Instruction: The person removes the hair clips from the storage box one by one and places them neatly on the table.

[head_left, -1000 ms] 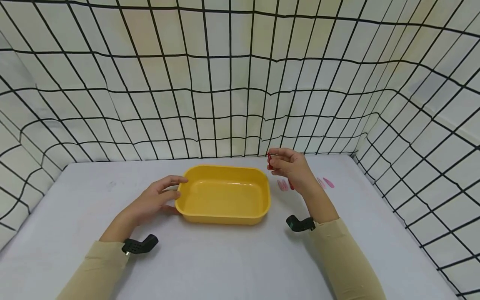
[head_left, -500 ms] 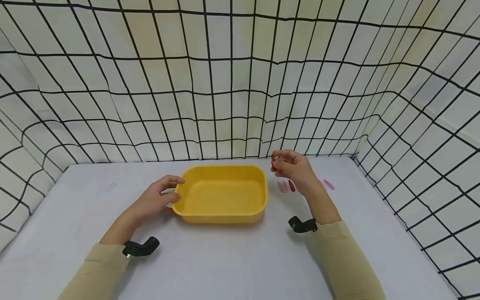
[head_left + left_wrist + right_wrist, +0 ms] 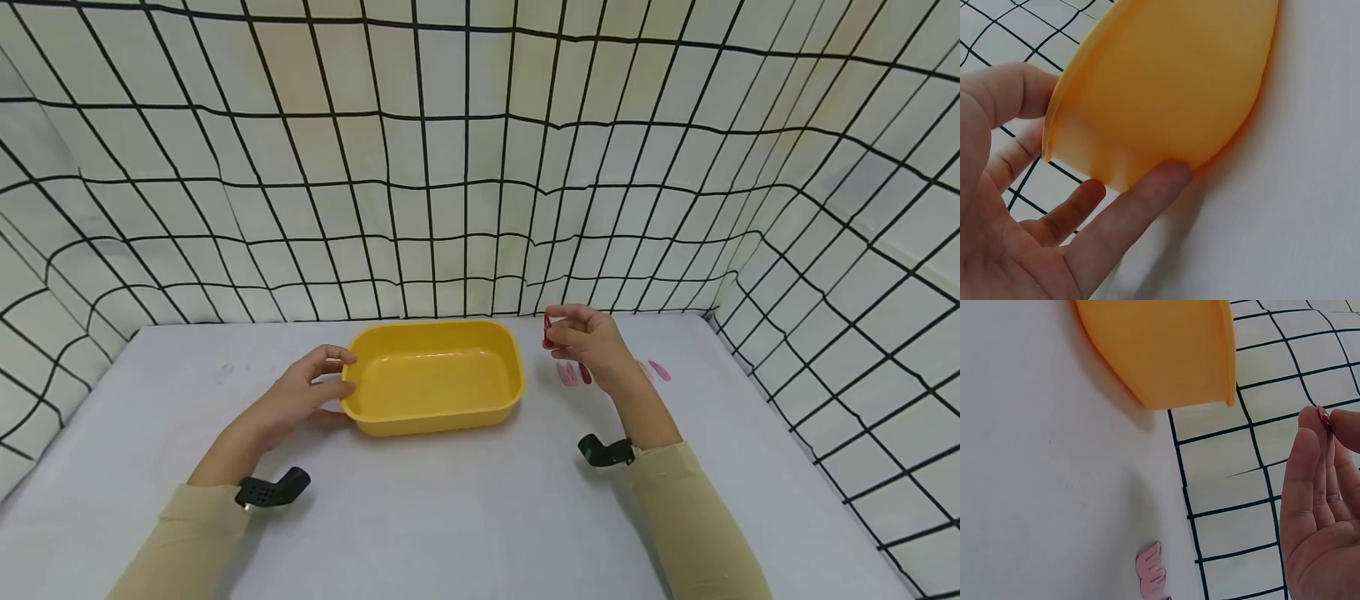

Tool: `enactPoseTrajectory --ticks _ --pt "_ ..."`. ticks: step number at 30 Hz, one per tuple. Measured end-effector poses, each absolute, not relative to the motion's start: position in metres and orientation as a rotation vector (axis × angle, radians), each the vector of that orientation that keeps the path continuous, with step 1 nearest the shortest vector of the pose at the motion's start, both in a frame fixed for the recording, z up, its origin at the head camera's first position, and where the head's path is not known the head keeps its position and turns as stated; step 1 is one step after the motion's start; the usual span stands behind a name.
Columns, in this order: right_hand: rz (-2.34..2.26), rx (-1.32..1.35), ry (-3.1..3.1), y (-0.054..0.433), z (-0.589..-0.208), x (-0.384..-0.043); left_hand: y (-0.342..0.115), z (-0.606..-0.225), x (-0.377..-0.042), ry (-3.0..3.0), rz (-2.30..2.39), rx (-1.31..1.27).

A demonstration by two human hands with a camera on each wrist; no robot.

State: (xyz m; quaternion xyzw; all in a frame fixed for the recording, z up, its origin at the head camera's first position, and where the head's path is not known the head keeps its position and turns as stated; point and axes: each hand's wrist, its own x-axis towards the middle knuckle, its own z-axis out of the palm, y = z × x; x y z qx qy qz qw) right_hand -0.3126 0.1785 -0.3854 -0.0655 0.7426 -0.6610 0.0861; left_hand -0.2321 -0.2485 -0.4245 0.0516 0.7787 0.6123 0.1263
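A yellow plastic basin (image 3: 431, 423) stands on the white table. My left hand (image 3: 288, 398) grips its left end, with fingers over the rim and against the outer wall; in the left wrist view one fingertip (image 3: 1172, 175) presses that wall. My right hand (image 3: 592, 343), raised to the right of the basin, pinches a small red hair clip (image 3: 547, 332) between thumb and fingertips. The red clip (image 3: 1324, 417) shows only edge-on in the right wrist view. Beneath the right hand lie pink hair clips (image 3: 567, 374) and a dark red clip (image 3: 585, 373), partly hidden.
Another pink clip (image 3: 660, 370) lies right of my right wrist, with a paler one (image 3: 644, 367) partly covered beside it. A black wire grid (image 3: 465, 179) before white cloth walls the table at the back and both sides.
The basin has shifted left and slightly back with my left hand, turning a little. My right hand has moved slightly right, still pinching the red hair clip.
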Motion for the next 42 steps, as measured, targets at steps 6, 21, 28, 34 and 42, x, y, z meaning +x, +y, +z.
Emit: enactPoseTrajectory --ticks 6,21,28,34,42 --pt "-1.908 -0.173 2.241 0.180 -0.391 -0.314 -0.260 -0.432 -0.236 2.113 1.862 0.208" --pt "-1.586 -0.138 2.321 0.185 -0.407 -0.322 -0.276 -0.439 -0.235 1.945 1.947 0.298" --pt "-1.478 -0.156 2.419 0.185 -0.409 -0.324 -0.278 -0.443 -0.235 1.931 1.956 0.318" --pt "-1.354 -0.134 2.476 0.187 -0.414 -0.326 -0.277 -0.444 -0.236 1.922 1.962 0.320" --pt "-1.177 -0.145 2.574 0.188 -0.417 -0.323 -0.276 -0.444 -0.235 1.926 1.952 0.309"
